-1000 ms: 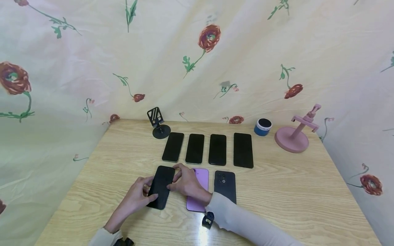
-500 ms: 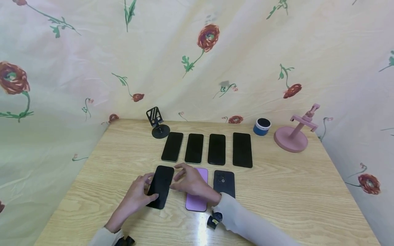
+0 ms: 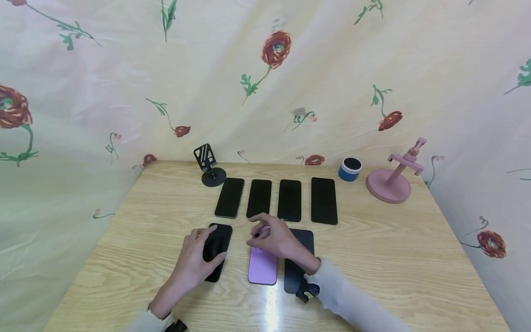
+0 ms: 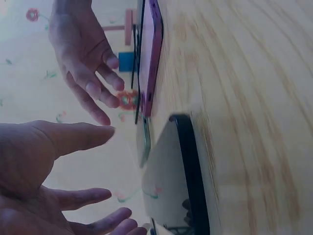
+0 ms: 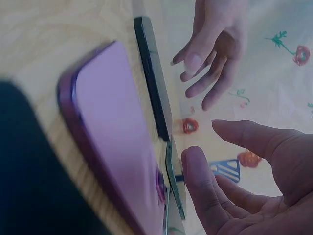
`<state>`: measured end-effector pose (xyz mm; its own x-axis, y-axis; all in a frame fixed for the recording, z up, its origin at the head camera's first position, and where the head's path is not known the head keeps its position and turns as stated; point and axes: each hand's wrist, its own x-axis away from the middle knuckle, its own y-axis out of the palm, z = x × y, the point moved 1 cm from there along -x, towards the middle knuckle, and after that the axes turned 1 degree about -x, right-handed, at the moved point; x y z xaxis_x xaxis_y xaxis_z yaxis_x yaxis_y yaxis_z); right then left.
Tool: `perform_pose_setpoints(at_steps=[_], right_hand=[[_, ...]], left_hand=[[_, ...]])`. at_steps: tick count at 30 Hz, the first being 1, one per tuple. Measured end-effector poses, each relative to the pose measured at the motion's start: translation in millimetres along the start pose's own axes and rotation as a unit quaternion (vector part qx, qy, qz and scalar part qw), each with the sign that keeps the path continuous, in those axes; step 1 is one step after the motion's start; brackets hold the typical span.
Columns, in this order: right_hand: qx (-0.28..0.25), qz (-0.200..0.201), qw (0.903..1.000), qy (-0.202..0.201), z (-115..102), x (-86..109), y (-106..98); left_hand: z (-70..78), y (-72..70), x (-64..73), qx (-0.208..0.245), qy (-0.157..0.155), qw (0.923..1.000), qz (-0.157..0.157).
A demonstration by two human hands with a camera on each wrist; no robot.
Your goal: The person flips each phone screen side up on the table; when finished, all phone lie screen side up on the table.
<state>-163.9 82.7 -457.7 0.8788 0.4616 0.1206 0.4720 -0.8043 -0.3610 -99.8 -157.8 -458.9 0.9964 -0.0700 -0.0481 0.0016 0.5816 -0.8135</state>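
One left hand (image 3: 191,263): empty, with fingers spread; poised above the near black phone (image 3: 215,243), apart from it in the left wrist view. Best lowered evenly, thumb to the right long edge and fingertips to the left, without pressing on the glass. Reaching in from lower left, with thumb and forefinger parted wide across the screen.
Near black phone: flat on the tabletop (image 3: 124,258), screen up, at the left end of the near row, slightly slanted with top toward the right. Likely step in hand: a small adjustment of position. Better done by light pushes at opposite edges than by dragging one corner; probably quick to slide or swivel.
Purple phone (image 3: 262,267): flat, back up, in the middle of the near row, with camera end under the right hand. Best left untouched, with the strip of wood beside it preserved.
Right hand (image 3: 279,237): also holding nothing, with fingers bent and thumb apart from forefinger; clear of the purple phone in the right wrist view. Slanting in from lower right; better kept high against a chance knock.
Dark phone (image 3: 292,277): at the right end of the near row, partly hidden beneath the right wrist. Contact with the wrist camera (image 3: 308,291): impossible to tell.
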Motion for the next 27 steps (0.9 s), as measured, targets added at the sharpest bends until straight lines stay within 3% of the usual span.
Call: perform_pose_setpoints(at_steps=[4,14,27], right_hand=[[0.025,0.017,0.9995,0.013,2.3,3.2,-12.0],[0.05,0.053,0.997,0.028,16.5,7.0,-31.2],[0.074,0.058,0.9948,0.04,28.4,13.4,-45.3]], left_hand=[[8.6,6.6,-2.3,0.015,0.028,0.9995,0.007],[25.8,21.6,-3.7,0.055,0.066,0.9952,-0.046],[52.4,42.0,3.2,0.019,0.065,0.9888,-0.133]])
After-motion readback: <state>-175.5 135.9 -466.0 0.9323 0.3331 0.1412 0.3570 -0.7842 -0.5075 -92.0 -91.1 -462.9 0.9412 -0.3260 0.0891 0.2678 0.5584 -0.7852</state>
